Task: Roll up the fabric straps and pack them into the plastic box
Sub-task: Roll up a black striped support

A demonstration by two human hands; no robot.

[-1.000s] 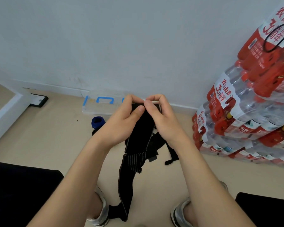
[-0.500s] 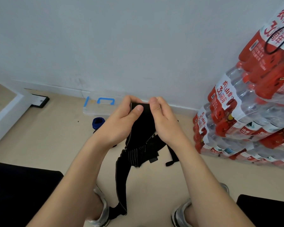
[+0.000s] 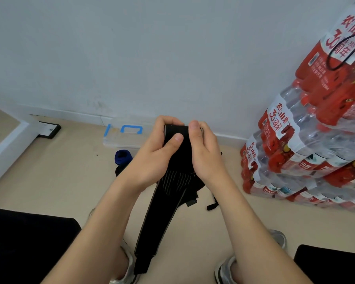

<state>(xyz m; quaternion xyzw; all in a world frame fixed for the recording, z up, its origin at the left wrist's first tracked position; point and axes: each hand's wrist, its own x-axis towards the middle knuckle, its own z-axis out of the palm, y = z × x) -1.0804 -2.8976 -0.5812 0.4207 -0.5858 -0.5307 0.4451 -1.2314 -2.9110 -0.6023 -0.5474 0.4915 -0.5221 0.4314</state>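
Wall (image 3: 131, 48), pale and matte, meets a smooth beige floor (image 3: 49, 181). Shrink-wrapped bottle packs (image 3: 305, 152) stack at three o'clock. Left hand (image 3: 152, 158) and right hand (image 3: 205, 156) both pinch the top end of a black woven strap (image 3: 160, 218) hanging toward six o'clock. Clear plastic box (image 3: 119, 141), blue-clasped, lies at eleven o'clock; a blue roll (image 3: 122, 157) just beside it.

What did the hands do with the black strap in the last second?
Both hands kept winding the black strap at its top end: the striped part climbed closer to the left hand and right hand. Nothing was let go. The plastic box, blue roll and bottle packs stayed put.
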